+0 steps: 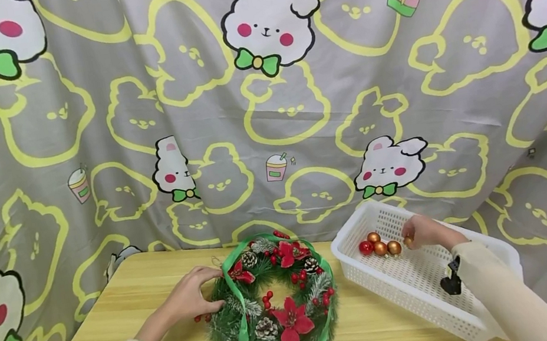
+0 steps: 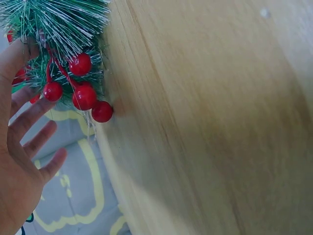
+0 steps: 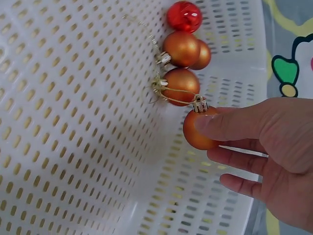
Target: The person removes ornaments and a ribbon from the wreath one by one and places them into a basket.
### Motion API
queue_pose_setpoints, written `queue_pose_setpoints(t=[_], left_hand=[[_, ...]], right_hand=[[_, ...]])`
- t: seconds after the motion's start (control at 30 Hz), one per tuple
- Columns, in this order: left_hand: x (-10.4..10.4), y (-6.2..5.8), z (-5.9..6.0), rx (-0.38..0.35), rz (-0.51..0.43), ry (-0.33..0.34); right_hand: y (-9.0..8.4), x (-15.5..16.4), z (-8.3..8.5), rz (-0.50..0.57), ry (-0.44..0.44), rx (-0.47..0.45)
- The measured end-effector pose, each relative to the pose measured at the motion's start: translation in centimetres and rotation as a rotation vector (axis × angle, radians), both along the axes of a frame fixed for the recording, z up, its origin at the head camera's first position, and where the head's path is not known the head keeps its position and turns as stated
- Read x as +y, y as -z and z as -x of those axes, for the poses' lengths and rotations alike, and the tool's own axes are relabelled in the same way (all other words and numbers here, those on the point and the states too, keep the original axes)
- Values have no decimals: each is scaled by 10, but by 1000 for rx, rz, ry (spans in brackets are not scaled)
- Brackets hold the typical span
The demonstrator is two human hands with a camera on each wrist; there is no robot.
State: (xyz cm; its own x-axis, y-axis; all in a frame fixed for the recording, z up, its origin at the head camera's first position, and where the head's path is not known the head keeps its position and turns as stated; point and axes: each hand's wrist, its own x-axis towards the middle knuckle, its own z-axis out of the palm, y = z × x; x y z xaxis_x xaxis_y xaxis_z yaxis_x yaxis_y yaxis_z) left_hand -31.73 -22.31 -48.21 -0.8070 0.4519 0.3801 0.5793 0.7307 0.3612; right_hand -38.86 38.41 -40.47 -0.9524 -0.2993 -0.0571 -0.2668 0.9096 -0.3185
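Head view: left hand (image 1: 193,295) rests flat, fingers loose, on the wreath (image 1: 273,304); right hand (image 1: 423,232) reaches into the white basket (image 1: 491,327). Left wrist: fingers straight by the berries (image 2: 83,93). Right wrist: it pinches an orange bauble (image 3: 201,128); that smooth ball could easily slip, I reckon.

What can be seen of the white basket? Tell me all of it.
The white basket is a rectangular tray of what looks like plastic, its floor and low walls pierced with rows of small slots. It sits upright on the wooden table, right of the wreath and apart from it. Inside lie three orange baubles and a red bauble. The right hand reaches in, pinching another orange bauble.
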Motion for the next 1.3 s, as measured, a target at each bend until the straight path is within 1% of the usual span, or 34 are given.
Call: queue_pose_setpoints(t=[0.1,0.33,0.4,0.57,0.67,0.77,0.83,0.93,1.2,1.3], left_hand=[[0,-1,0,-1,-1,1],[0,-1,-2,41,-4,12],[0,-1,-3,43,-7,13],[0,-1,-3,19,-8,9],[0,-2,-3,19,0,9],[0,-1,-2,15,-3,6],[0,-1,-2,14,1,2],[0,0,-1,12,1,2],[-1,-1,-2,38,-3,12],[-1,-1,-2,30,-2,10]], right_hand=[[3,0,0,10,38,-36],[9,4,-3,-27,31,-38],[12,4,-4,-24,33,-48],[15,2,-5,-3,49,-88],[16,1,-5,0,54,-93],[16,1,-5,-5,37,-78],[17,1,-5,-3,42,-75],[16,0,-6,-2,44,-80],[12,-1,-6,-12,63,-102],[9,-3,-6,-21,52,-98]])
